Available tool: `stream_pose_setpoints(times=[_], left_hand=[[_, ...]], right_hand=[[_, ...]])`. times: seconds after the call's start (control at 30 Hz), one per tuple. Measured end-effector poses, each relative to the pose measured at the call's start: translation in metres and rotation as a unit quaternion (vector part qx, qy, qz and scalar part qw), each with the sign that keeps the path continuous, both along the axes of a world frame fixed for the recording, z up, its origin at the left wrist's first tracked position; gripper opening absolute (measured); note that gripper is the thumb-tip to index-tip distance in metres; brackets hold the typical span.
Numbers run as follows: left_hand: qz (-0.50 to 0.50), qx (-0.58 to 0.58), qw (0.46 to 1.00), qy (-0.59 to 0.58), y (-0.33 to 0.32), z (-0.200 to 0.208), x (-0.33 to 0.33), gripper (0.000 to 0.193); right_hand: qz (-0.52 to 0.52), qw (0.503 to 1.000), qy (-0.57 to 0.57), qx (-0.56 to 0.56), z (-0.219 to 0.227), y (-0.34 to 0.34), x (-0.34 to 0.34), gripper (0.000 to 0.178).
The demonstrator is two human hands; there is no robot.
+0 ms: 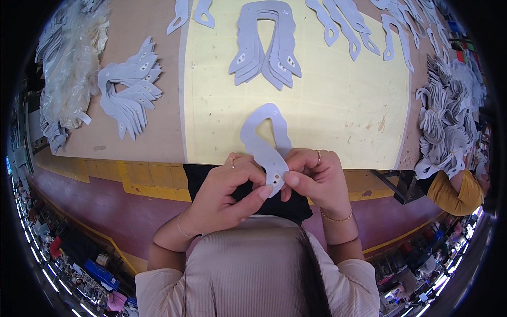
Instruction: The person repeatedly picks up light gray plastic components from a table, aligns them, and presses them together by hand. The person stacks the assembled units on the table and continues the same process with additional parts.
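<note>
At the near edge of the desk [142, 24], centre of the dial, a grey horseshoe piece [265, 155] is held at the end of one leg. Its bend, toward twelve o'clock, lies over a yellow sheet [343, 119]; the gripped end (pierced by small holes) projects past the edge toward six. The left hand [229, 187], at half past seven, pinches this end between thumb and fingers; the right hand [316, 174], at four o'clock, grips it from the other side, its fingers narrowed on the piece and hiding the other leg's end. Around the piece: at twelve, a fanned stack [248, 41]; at ten, a second stack [124, 105] and, farther out, a plastic bag [74, 79]; at one, loose pieces [346, 22]; at three, grey bundles [443, 121].
</note>
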State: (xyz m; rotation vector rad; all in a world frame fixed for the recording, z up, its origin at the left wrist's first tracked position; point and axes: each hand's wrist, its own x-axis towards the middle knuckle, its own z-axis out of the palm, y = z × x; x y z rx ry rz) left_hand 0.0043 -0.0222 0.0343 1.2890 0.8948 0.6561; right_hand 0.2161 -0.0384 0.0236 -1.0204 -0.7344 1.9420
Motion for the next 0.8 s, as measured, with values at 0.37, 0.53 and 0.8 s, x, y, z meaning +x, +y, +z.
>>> stream_pose_setpoints(times=[0.37,0.53,0.8], left_hand=[[0.001,-0.054,0.998,-0.026,-0.0018,-0.0004,0.0012,0.006],[0.024,-0.132,0.989,-0.063,-0.0034,-0.0029,-0.0013,0.009],[0.028,-0.092,0.994,-0.059,-0.0052,-0.0055,0.0005,0.008]], right_hand=[[-0.02,0.989,-0.121,0.081,-0.0016,-0.0022,-0.0031,0.016],[-0.029,0.986,-0.136,0.097,0.0004,-0.0013,-0.0065,0.015],[-0.028,0.976,-0.166,0.136,0.0036,-0.0015,-0.0089,0.013]])
